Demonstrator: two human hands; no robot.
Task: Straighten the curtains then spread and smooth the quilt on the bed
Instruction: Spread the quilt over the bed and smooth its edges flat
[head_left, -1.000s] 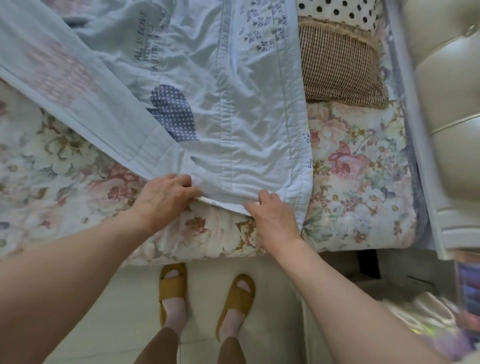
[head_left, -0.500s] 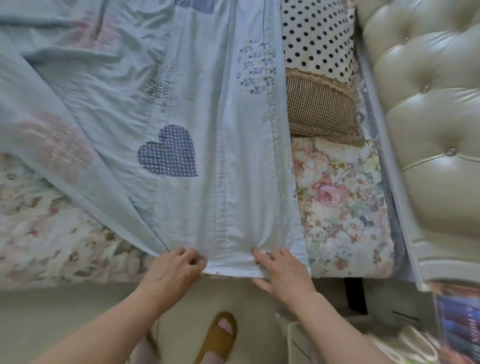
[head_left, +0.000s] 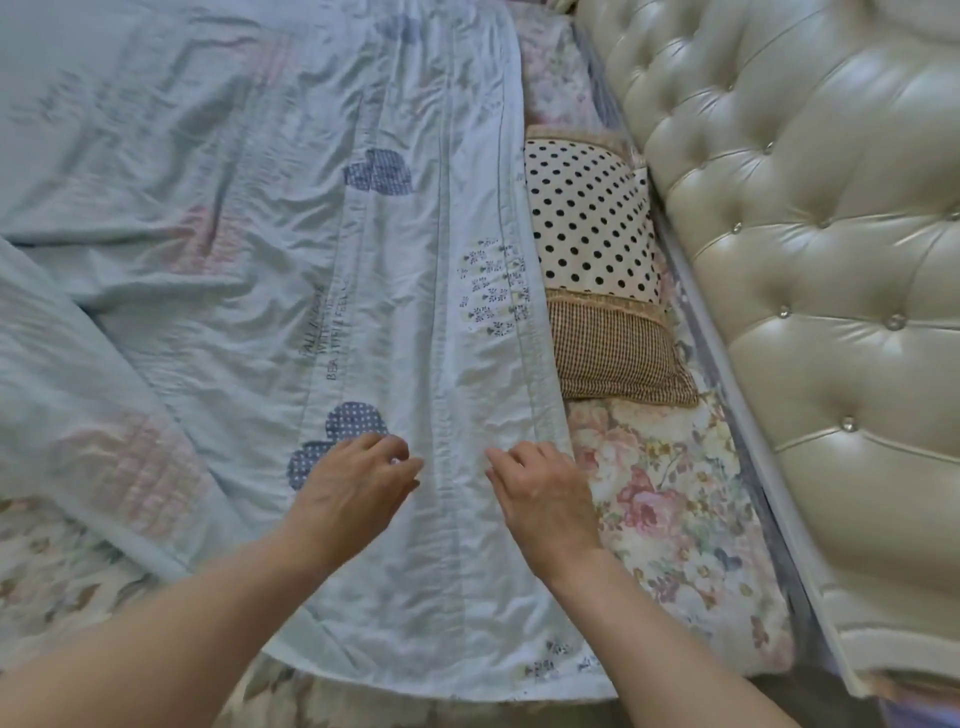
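A pale blue quilt (head_left: 260, 218) with navy heart patches and printed text covers most of the bed, still wrinkled, with a folded flap at the lower left. Its near edge hangs over the bed's side. My left hand (head_left: 350, 496) rests flat on the quilt beside a navy heart, fingers slightly spread. Close to the quilt's right border my right hand (head_left: 545, 499) lies on the fabric with its fingers apart. Neither hand grips the cloth. No curtains are in view.
A floral sheet (head_left: 670, 509) shows to the right of the quilt and at the lower left. A polka-dot and checked pillow (head_left: 592, 270) lies against the cream tufted headboard (head_left: 810, 234) on the right.
Both hands let go of the quilt's near edge and moved up onto its surface. The quilt's edge now hangs past the bed's side, and the view has moved forward over the bed.
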